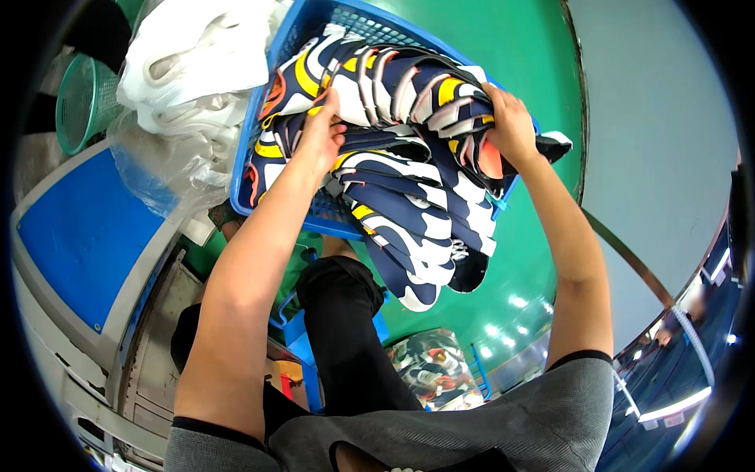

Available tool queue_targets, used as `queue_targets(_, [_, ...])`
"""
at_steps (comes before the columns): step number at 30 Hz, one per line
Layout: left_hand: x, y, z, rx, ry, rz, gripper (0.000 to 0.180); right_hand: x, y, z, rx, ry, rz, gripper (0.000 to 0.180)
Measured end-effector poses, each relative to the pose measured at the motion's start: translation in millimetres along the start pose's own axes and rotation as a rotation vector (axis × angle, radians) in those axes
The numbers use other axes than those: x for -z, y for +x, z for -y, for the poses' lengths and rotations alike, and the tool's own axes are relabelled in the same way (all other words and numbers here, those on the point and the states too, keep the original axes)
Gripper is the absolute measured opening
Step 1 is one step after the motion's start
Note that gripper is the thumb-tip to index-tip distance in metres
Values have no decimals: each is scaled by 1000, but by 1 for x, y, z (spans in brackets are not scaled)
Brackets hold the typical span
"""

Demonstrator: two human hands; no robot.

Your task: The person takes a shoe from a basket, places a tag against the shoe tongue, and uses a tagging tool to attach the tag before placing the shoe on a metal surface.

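While the fanned stack [393, 82] lay between two bare hands, slippage looked the likeliest trouble

Where its navy, white and yellow pieces overlapped, their edges stood out like pages, all across the top of the blue basket [245, 145]. Had one side been raised sooner than the other, the row could have slid apart and lost its order.

The left hand [318, 138] had its fingers curled at the left part of the stack; whether they pinched a piece could not be told. The right hand [511, 126] had its fingers bent over the right end, seemingly clasping the edges, though their undersides were hidden. Too hard a squeeze there might have creased the outer pieces.

Nearer the body, a lower bunch [409, 212] hung over the basket's near rim above the green floor [543, 47]. Its overhanging weight could have drawn pieces down, and a bump from the black-clad knee [336, 287] could have started that.

At the left rim, a clear plastic bag [169, 181] crowded close beneath white pieces [193, 59]; its loose film might have snagged a passing edge.
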State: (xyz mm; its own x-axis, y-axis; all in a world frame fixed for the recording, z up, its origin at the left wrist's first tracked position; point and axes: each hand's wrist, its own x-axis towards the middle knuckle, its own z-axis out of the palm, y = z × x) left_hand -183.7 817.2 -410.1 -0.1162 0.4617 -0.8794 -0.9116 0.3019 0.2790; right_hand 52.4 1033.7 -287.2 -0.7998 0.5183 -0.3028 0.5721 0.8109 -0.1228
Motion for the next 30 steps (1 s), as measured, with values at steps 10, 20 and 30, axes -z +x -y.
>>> queue_targets(10, [-42,-175,-11,-661,339,380,71,83,-79,52,-19,143,-422,71])
queue_targets(20, [-34,-475,-35,-1608,704,357,76,199,-262,191,-86,1000,-28,67])
queue_targets(30, [153,-540,73,-245,224,337,67,207,-320,377,101,716,570,98])
